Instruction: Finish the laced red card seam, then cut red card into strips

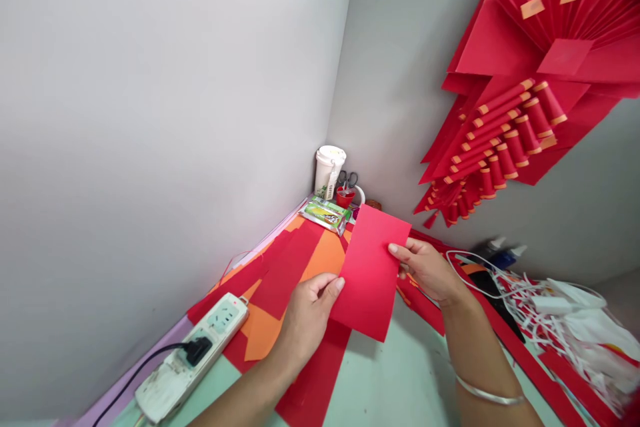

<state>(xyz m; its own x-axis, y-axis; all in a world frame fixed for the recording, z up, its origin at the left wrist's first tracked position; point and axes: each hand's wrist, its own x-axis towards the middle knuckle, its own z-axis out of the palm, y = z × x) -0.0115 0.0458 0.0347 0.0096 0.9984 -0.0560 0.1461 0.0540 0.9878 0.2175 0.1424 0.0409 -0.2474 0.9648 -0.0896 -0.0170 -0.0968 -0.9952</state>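
A rectangular sheet of red paper (371,273) is held up, slightly tilted, above the pale green tabletop (385,380). My left hand (310,310) pinches its left edge between thumb and fingers. On the opposite edge, my right hand (425,267) grips the sheet with the thumb on the front and the fingers behind, partly hidden. Under and left of the held sheet lie overlapping strips of red paper (289,267) and orange paper (263,332).
A power strip (193,357) with a black plug sits front left. At the back corner stand a white cup (329,170), scissors (348,179) and a green packet (325,212). Red paper firecracker decorations (500,140) hang on the right wall. White paper shreds (550,320) pile at right.
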